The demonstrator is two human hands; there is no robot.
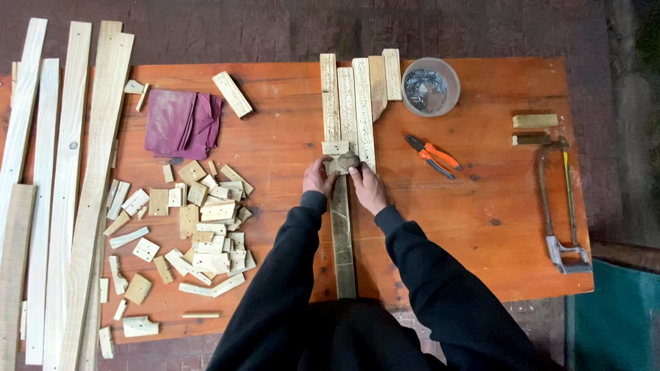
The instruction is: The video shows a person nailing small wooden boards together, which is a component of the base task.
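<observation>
Woodworking workshop, orange table (275,137), wood offcuts (199,220), planks (69,172), hacksaw (560,206), pliers (432,155)

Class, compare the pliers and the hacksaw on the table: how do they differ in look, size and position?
The pliers have orange and dark handles; the hacksaw has a rusty frame with a grey handle. The pliers are shorter and lie slanted beside the bowl of nails; the hacksaw is longer and lies lengthwise at the right edge. Neither hand touches either tool.

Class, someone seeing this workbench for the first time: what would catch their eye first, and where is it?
Probably the left hand and right hand at the table's middle, both on a small grey-brown block over a long wooden slat. Next, the heap of wood offcuts on the left, and the orange-handled pliers to the right.
</observation>
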